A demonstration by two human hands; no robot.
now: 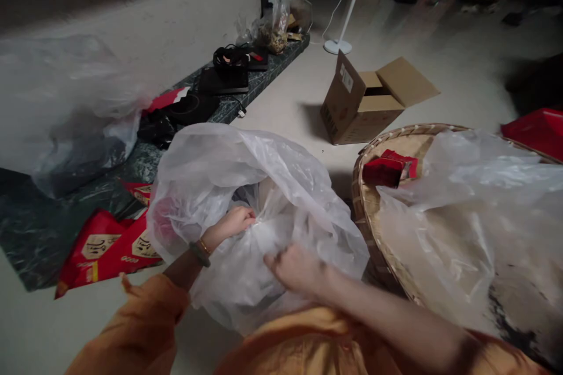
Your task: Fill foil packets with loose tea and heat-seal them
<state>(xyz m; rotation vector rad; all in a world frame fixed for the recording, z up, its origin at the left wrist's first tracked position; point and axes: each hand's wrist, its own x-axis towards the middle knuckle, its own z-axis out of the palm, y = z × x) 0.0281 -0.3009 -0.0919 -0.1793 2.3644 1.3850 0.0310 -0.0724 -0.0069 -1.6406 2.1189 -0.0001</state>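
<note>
A large translucent plastic bag (290, 167) stands in front of me, its wide mouth spread out in folds. Inside it, the plastic is gathered to a bunched point near the middle. My left hand (233, 221), with bands at the wrist, pinches this gathered plastic. My right hand (297, 268) is just to the right, over the bag, blurred by motion. Its fingers look curled closed; what they hold, if anything, is hidden. The bag's contents cannot be made out.
A woven basket (363, 211) at right holds a clear plastic sheet (440, 234) and a red packet (390, 167). An open cardboard box (347, 111) sits behind. Red printed bags (105, 246) lie at left by a dark stone ledge (268, 82). A white stand base (338, 47) is farther back.
</note>
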